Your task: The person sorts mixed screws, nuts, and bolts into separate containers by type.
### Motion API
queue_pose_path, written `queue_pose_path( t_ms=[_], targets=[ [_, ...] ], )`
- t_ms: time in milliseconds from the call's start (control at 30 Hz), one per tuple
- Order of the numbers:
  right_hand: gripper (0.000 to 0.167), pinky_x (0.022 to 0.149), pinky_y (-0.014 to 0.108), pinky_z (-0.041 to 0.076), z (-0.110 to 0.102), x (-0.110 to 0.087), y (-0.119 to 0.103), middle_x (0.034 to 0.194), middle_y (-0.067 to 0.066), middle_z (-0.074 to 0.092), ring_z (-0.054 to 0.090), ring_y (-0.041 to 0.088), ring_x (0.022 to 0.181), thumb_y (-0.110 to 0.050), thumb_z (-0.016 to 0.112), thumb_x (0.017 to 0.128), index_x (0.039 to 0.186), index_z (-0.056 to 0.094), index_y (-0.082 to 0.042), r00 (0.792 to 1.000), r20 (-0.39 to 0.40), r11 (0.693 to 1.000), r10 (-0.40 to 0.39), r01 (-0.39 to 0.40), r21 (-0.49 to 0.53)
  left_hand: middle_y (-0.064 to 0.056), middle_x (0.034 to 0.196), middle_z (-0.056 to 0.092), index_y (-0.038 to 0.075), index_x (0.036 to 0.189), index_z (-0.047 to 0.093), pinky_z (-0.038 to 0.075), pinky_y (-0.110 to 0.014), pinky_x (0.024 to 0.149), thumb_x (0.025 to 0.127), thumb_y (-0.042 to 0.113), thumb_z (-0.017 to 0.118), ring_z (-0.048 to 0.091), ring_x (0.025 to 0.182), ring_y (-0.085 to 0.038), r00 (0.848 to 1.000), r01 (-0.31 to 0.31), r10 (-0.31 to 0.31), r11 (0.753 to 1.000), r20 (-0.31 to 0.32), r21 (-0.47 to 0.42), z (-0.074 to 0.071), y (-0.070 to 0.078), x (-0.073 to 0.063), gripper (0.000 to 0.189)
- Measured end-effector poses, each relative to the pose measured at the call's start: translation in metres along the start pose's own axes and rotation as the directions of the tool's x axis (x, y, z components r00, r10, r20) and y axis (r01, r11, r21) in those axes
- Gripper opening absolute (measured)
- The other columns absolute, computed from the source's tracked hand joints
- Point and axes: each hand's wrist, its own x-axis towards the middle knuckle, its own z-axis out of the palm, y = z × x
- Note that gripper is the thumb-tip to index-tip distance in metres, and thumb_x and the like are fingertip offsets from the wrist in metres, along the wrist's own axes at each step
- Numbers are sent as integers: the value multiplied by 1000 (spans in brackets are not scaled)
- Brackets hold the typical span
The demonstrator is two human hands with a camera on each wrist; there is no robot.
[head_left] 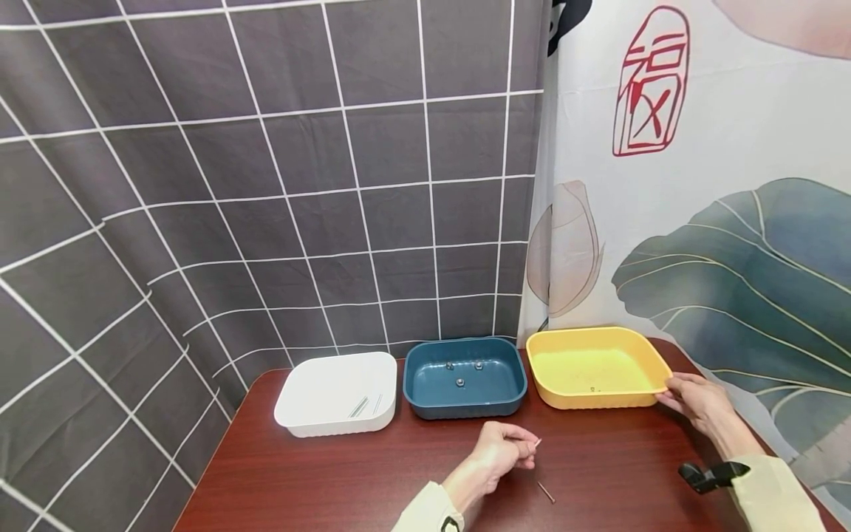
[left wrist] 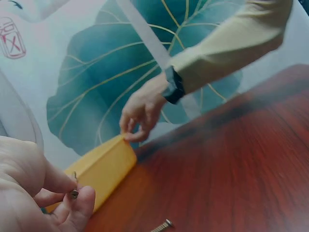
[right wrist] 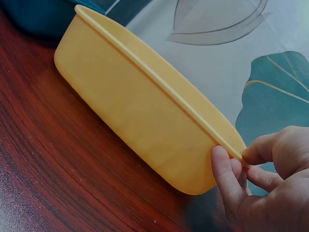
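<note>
My left hand (head_left: 499,452) is in front of the blue and yellow trays, above the table. Between its thumb and fingertips it pinches a small metal screw (left wrist: 74,194), mostly hidden by the fingers. On the table beside that hand lies another screw (head_left: 546,492), its threaded end cut off by the left wrist view. My right hand (head_left: 698,401) grips the right front corner of the yellow tray (head_left: 598,400), thumb and fingers on the rim. Very small bits (head_left: 593,389), too small to identify, lie inside the yellow tray.
A dark blue tray (head_left: 459,408) in the middle holds three metal nuts (head_left: 460,383). The white tray (head_left: 332,428) at left contains several thin metal rods (head_left: 360,406). All three trays stand in a row along the back of the reddish-brown table (head_left: 299,488), before hanging cloths.
</note>
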Motion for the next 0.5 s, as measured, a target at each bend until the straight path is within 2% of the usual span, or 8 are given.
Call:
queue_pose_path(
  t_ms=[233, 500],
  targets=[
    [53, 68, 25, 62, 0, 0, 0, 77, 0, 59, 69, 10, 64, -2, 47, 101, 140, 20, 22, 1000, -18, 1000, 13, -13, -12, -4, 72, 61, -13, 93, 71, 62, -24, 62, 86, -18, 63, 58, 55, -9, 999, 14, -17, 997, -40, -75, 10, 20, 21, 12],
    [57, 70, 26, 62, -2, 1, -2, 79, 0, 59, 69, 10, 66, -3, 46, 102, 143, 14, 21, 1000, 2, 1000, 15, -15, -18, -8, 73, 63, -11, 94, 72, 63, -26, 64, 86, -15, 65, 58, 57, -11, 996, 17, -28, 991, -83, -135, 24, 43, 49, 10]
  ],
)
